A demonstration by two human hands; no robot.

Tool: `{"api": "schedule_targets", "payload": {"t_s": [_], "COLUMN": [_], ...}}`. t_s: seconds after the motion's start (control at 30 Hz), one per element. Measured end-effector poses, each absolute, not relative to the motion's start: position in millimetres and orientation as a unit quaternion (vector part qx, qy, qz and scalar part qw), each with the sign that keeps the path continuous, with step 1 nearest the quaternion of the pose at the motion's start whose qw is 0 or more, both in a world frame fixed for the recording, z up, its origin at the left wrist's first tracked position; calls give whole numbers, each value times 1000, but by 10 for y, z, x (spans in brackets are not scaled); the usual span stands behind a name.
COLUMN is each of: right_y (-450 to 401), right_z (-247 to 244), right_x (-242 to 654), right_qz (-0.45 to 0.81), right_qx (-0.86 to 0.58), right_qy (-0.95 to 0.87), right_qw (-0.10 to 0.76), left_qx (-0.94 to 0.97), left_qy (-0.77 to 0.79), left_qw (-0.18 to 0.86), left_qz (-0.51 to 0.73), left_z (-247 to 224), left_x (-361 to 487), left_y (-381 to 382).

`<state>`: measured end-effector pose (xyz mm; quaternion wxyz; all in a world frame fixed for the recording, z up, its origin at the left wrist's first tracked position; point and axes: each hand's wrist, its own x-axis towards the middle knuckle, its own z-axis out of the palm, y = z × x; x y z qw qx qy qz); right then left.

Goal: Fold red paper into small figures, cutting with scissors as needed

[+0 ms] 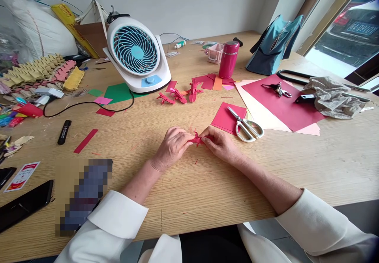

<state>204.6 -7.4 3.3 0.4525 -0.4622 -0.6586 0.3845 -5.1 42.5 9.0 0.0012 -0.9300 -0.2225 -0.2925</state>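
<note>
Between my two hands, above the front middle of the table, is a small folded red paper figure (196, 139) with thin cut points sticking out. My left hand (174, 146) pinches its left side, and my right hand (220, 144) pinches its right side. The fingertips cover much of the figure. Beyond the hands lie several finished-looking red folded paper figures (179, 96). To the right, white-handled scissors (249, 131) rest partly on a stack of red paper squares (226, 117). Small red paper scraps lie on the wood around my hands.
A white and blue fan (136, 50) stands at the back left, its black cable (89, 104) curving across the table. A pink thermos (229, 60) and a blue bag (274, 46) stand behind. Large red sheets (284, 109) lie right; a marker (64, 132), red strip (85, 140) and phone (26, 204) left.
</note>
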Motion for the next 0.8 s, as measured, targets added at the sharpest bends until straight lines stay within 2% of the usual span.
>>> {"api": "schedule_targets", "payload": {"t_s": [0.3,0.63,0.8], "right_y": [-91,-86,-84], "right_z": [39,39,33], "right_x": [2015,2033,2041], "right_qz": [347,384,364], "right_qx": [-500,-489,-498], "right_qy": [-657,-661,-669], "right_qw": [444,421,414], "left_qx": [-935,-934,-935], "left_qy": [-228,-235,-231], "left_qw": [-3,-8,4], "left_qz": [-272,-269,-270], "left_z": [111,98,101], "left_x": [-26,-34,-31], "left_y": [382,376,374]}}
